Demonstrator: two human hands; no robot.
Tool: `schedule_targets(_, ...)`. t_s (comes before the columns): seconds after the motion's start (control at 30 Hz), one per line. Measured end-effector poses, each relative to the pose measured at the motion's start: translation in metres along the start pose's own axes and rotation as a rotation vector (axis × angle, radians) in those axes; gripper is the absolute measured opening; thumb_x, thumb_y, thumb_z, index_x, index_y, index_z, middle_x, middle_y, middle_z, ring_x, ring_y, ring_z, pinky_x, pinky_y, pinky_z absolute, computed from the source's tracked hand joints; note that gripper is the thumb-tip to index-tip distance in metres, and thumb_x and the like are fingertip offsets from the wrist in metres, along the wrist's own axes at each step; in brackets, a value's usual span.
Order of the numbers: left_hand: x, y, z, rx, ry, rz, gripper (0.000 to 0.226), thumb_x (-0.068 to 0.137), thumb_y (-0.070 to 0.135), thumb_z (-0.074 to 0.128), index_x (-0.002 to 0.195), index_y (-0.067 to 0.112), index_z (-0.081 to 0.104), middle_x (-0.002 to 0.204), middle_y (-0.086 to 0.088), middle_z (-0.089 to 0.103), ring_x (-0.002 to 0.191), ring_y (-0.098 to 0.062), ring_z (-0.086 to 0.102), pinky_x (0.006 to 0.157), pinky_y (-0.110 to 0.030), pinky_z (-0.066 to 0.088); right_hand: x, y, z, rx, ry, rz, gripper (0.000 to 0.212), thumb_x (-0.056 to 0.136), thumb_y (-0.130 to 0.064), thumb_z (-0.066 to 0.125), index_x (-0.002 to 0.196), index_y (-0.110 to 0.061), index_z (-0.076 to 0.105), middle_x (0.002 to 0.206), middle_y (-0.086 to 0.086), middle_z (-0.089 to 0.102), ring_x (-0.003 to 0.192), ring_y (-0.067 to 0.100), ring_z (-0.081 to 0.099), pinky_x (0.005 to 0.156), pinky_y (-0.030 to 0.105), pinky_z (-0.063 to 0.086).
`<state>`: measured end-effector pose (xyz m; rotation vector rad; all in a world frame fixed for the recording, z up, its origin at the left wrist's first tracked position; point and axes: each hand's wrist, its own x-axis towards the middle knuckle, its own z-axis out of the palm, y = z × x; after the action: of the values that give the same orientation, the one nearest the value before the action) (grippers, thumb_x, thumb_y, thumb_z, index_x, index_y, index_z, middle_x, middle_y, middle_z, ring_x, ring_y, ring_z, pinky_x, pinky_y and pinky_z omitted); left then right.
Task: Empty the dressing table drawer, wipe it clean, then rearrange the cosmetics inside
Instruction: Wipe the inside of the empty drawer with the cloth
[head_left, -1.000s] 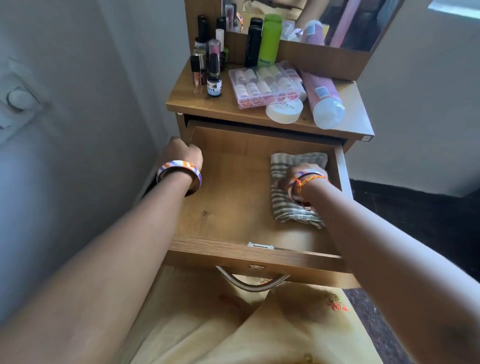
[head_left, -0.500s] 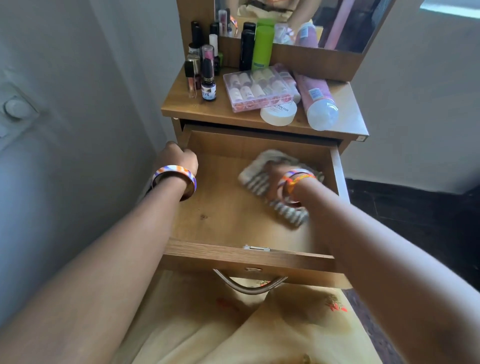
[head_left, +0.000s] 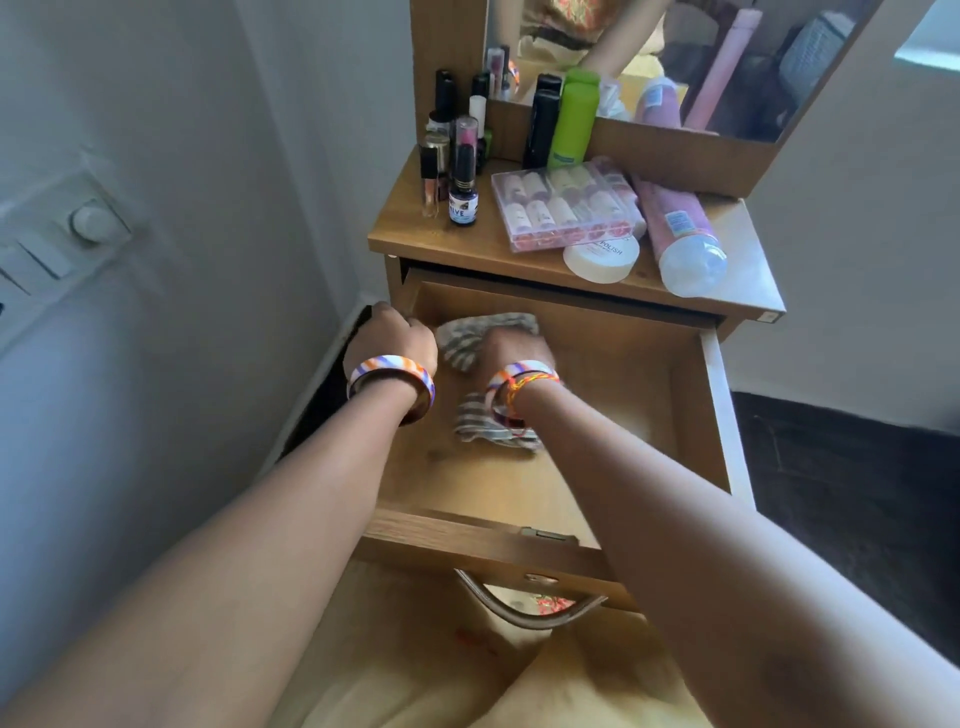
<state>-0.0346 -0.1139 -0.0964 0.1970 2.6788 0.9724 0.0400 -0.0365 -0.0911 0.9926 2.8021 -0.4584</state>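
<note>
The wooden drawer (head_left: 691, 415) is pulled out and holds only a grey striped cloth (head_left: 467, 343). My right hand (head_left: 514, 348) presses the cloth against the drawer floor near the back left corner, knuckles up, fingers hidden in the cloth. My left hand (head_left: 395, 332) grips the drawer's left side wall near the back. Cosmetics stand on the tabletop (head_left: 395, 234): a clear lipstick case (head_left: 566, 208), a white round jar (head_left: 600, 257), a pink bottle (head_left: 680, 228) lying on its side, a green bottle (head_left: 574, 119), and several small bottles (head_left: 460, 192).
A mirror (head_left: 675, 57) rises behind the tabletop. A wall with a switch panel (head_left: 67, 234) is close on the left. The drawer's metal handle (head_left: 524, 608) hangs over my lap. Dark floor (head_left: 852, 493) lies to the right.
My right hand has swept the cloth from the drawer's right side across to the back left corner. My left hand has stayed on the left wall.
</note>
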Motion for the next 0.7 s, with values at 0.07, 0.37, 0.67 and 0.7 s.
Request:
schedule_targets(0.07,0.001,0.000,0.001,-0.028,0.007,0.006,0.037,0.098,0.020,0.030,0.126,0.001,0.047,0.132,-0.022,0.053,0.120,-0.040,0.050,0.097,-0.042,0.039,0.009,-0.016,0.004,0.176,-0.016,-0.031,0.030,0.093,-0.014,0.047,0.117,-0.001,0.059,0.123,0.017,0.060,0.108,0.032,0.058,0.088,0.034,0.047)
schedule_targets(0.37,0.004,0.004,0.013,-0.330,0.068,-0.055,0.061,0.099,0.044,0.019,0.124,-0.003,0.049,0.132,-0.027,0.052,0.121,-0.042,0.049,0.104,-0.046,0.033,0.018,-0.019,0.004,1.112,-0.019,-0.036,0.029,0.089,-0.009,0.054,0.114,0.001,0.063,0.110,0.018,0.068,0.091,0.025,0.066,0.079,0.024,0.057)
schedule_targets(0.67,-0.002,0.007,0.014,-0.352,0.097,-0.053,0.067,0.100,0.043,0.013,0.127,-0.006,0.050,0.135,-0.028,0.049,0.126,-0.039,0.045,0.108,-0.044,0.029,0.030,-0.018,0.019,-0.339,0.517,-0.388,0.032,0.083,-0.027,0.054,0.110,-0.020,0.069,0.112,0.001,0.067,0.095,0.022,0.066,0.058,0.029,0.050)
schedule_targets(0.7,-0.003,0.006,0.013,-0.298,0.095,-0.043,0.067,0.100,0.044,0.012,0.124,-0.005,0.052,0.132,-0.027,0.052,0.123,-0.039,0.048,0.105,-0.043,0.032,0.031,-0.017,0.020,-0.381,0.511,-0.374,0.031,0.079,-0.025,0.049,0.099,-0.021,0.073,0.101,0.000,0.071,0.080,0.021,0.068,0.051,0.025,0.047)
